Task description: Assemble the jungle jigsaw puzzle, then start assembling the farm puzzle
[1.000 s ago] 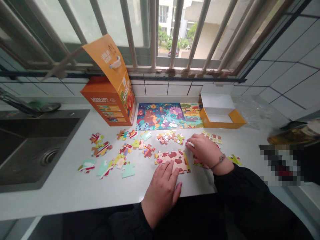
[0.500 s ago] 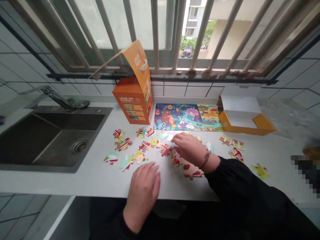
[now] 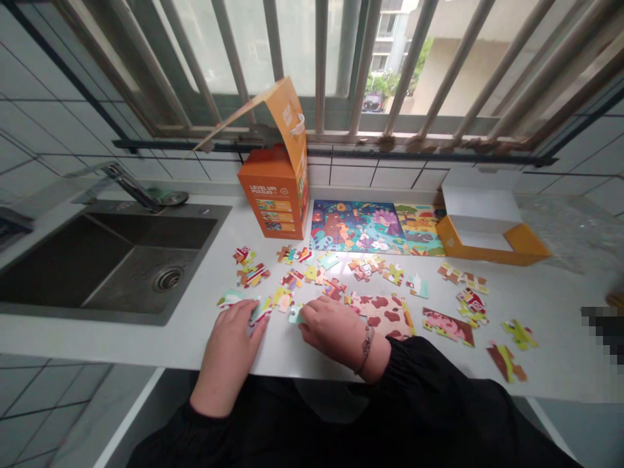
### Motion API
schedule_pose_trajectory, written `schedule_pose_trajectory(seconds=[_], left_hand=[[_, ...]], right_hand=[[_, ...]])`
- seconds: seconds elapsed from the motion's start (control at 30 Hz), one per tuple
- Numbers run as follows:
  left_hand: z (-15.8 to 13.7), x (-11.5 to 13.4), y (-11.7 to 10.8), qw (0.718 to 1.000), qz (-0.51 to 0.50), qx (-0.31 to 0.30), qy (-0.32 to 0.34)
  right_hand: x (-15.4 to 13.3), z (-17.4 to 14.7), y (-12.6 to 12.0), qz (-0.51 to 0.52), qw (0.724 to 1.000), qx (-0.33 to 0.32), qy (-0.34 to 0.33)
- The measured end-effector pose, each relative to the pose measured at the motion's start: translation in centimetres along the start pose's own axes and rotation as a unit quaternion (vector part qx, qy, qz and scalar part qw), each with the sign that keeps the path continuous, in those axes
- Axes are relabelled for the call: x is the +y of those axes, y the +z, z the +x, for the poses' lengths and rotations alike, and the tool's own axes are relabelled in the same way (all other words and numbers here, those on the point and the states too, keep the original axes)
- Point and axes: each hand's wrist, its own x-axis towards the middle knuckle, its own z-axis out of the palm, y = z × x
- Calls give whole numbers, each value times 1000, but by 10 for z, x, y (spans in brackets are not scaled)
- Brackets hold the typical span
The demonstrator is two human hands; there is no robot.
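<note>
Left hand (image 3: 229, 348) flat, palm down on the white counter (image 3: 146, 344), fingers together and extended, fingertips resting on loose pieces (image 3: 258, 311) at its far edge; nothing gripped. Right hand (image 3: 329, 328) just beside it to the right, knuckles up, fingers curled over a pale teal piece (image 3: 295, 315) at the fingertips; whether pinched or merely pressed down cannot be told. Bracelet (image 3: 366, 339) at the right wrist, black sleeves behind both hands. Immediately right of the right hand, touching it or nearly so, a joined pink-and-brown section (image 3: 385, 311). Beyond both hands, a scatter of single pieces (image 3: 312, 273) lying flat and apart. Well right of the right hand, a pink section (image 3: 448, 325) and several further pieces (image 3: 470, 302) toward the counter's near edge. Farther beyond the hands, against the tiled wall, a finished puzzle (image 3: 361, 227) lying flat, with an orange box (image 3: 273, 198) standing upright at its left, flap raised, and an open orange tray (image 3: 487, 227) at its right. Far left of the left hand, a dark sink (image 3: 97, 260) with tap (image 3: 127, 185). Barred window (image 3: 341, 65) above the wall.
</note>
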Motion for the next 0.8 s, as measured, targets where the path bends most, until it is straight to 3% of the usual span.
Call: schedule_pose_trajectory(seconds=[0.07,0.2,0.3,0.4,0.5,0.6,0.67,0.8], left_hand=[[2,-2,1,1000,0,-2,-1],[6,-4,-1,1000,-11,2,-2],[5,7,-6,999,-42,22,4],[0,35,-12,990,-139,20,23],[-7,69,-14,959,-276,-51,-40],[-11,92,-14,908,-383,-126,-109],[-11,97,-13,906,-400,-117,-75],[-8,84,-9,939,-322,-56,110]], right_hand=[[5,-8,-8,73,994,28,72],[22,-22,-15,255,949,47,179],[31,-27,-15,318,930,23,183],[30,-28,-17,336,924,11,179],[23,-32,-20,372,913,11,169],[14,-44,-21,403,903,63,135],[9,-56,-22,383,910,127,94],[6,-86,-20,296,929,221,38]])
